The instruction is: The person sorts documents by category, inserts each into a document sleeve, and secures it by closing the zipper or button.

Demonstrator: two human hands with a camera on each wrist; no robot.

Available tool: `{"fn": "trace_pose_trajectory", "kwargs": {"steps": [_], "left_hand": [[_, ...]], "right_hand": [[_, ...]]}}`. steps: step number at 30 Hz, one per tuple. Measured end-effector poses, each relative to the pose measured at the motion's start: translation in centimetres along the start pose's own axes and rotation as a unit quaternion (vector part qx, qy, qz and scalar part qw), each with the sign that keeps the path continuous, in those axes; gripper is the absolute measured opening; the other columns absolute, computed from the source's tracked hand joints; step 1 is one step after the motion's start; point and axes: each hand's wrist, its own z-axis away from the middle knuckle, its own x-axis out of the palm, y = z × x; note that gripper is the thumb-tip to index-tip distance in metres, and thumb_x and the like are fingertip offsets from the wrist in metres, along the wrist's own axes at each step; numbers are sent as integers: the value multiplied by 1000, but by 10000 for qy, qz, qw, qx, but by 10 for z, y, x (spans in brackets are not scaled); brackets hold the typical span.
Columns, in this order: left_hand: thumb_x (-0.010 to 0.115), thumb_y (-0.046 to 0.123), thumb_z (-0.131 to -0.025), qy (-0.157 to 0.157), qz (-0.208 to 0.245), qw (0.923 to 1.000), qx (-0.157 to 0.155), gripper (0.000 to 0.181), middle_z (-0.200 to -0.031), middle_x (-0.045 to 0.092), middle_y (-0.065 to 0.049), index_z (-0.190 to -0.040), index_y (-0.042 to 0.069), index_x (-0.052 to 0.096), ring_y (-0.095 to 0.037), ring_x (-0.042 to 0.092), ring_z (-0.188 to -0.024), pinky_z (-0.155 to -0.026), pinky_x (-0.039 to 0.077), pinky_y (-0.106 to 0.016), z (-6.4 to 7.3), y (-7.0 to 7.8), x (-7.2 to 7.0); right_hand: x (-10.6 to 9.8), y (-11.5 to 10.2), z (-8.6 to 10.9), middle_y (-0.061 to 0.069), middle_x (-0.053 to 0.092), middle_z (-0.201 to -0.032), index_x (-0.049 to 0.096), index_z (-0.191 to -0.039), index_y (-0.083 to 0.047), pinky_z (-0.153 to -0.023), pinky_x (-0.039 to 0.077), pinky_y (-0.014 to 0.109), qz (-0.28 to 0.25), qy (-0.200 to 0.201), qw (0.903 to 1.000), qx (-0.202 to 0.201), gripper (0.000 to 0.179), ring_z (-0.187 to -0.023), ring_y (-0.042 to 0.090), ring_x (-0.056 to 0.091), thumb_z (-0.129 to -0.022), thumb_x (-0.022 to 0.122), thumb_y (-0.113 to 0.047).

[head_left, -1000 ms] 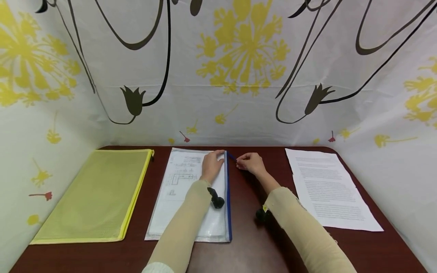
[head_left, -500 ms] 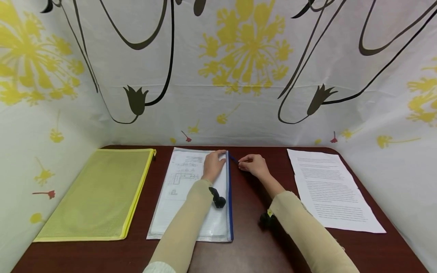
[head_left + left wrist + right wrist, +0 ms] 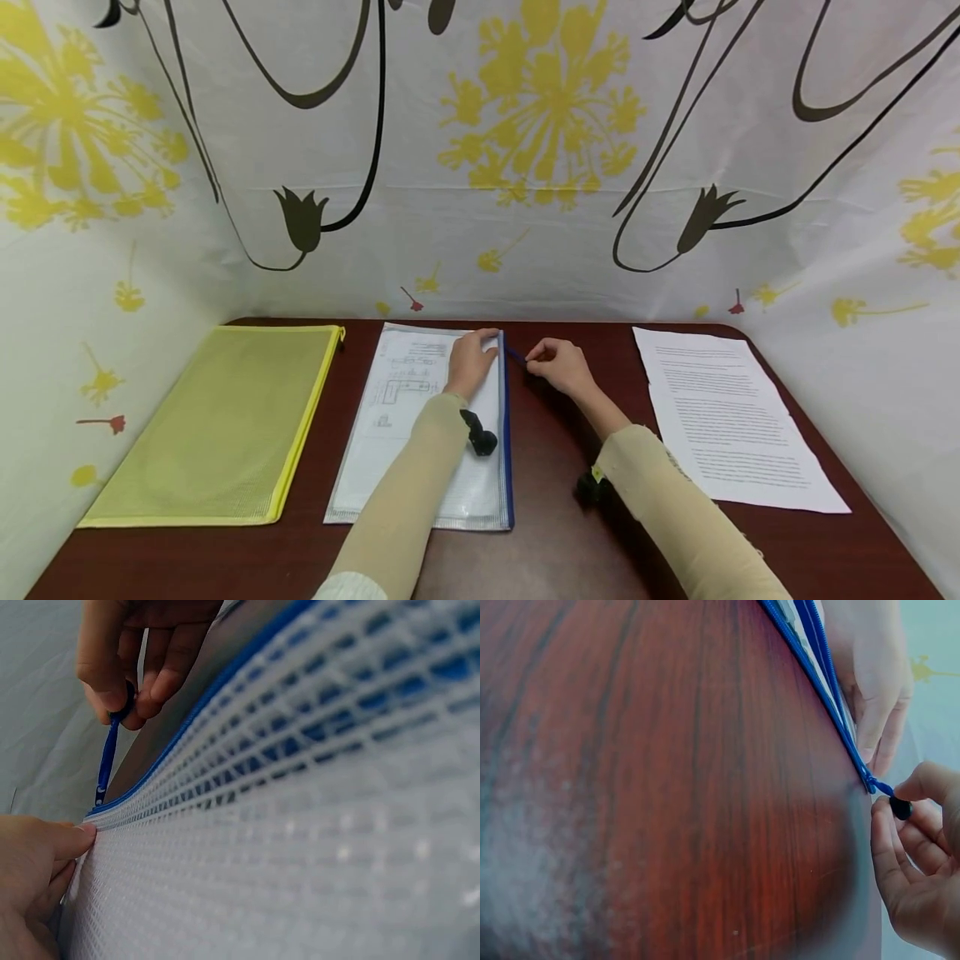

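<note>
A: How does the work sit?

B: On the tabletop [image 3: 536, 492], dark red and wood-grained. The pouch [image 3: 367, 467] lies flat mid-way across, a clear rectangle woven with a raised grid.

A: And the hands?

B: The left hand [image 3: 470, 362] pinches its far right corner; I'd want that grip firm, so the pliant sheet can't follow a tug. The right hand [image 3: 562, 367] has thumb and fingertips closed on the pull, just off that corner.

A: The zip [image 3: 843, 735]?

B: Blue, finely ribbed, its edges parted. I'd draw level along that line, never across it.

A: And the pull [image 3: 108, 754]?

B: A slim blue strip with a dark, rounded end, which should suit a light pinch.
</note>
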Motion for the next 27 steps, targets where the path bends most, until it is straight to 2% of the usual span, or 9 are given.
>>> {"fn": "trace_pose_trajectory", "kwargs": {"steps": [9, 16, 27], "left_hand": [[67, 11, -95, -23, 100, 9999, 15, 37, -137, 64, -7, -131, 13, 66, -27, 57, -130, -107, 49, -41, 0, -1, -1], [67, 12, -94, 23, 129, 9999, 95, 36, -135, 65, -8, -130, 14, 67, -27, 58, -129, -107, 49, -42, 0, -3, 1], [68, 12, -94, 47, 94, 9999, 32, 35, -135, 66, -8, -129, 13, 68, -27, 58, -129, -108, 49, -42, 1, -1, 0]], "right_hand": [[1, -1, 2, 7, 70, -84, 66, -86, -12, -64, 46, 28, 190, -6, 9990, -408, 5, -67, 16, 56, -86, 70, -15], [2, -1, 4, 6, 67, -80, 64, -83, -12, -64, 44, 29, 120, -139, 9975, -676, 6, -64, 15, 55, -85, 69, -13], [-1, 3, 8, 5, 67, -80, 62, -83, -11, -63, 44, 29, 49, -419, 9959, -799, 7, -64, 15, 54, -85, 69, -9]]}}
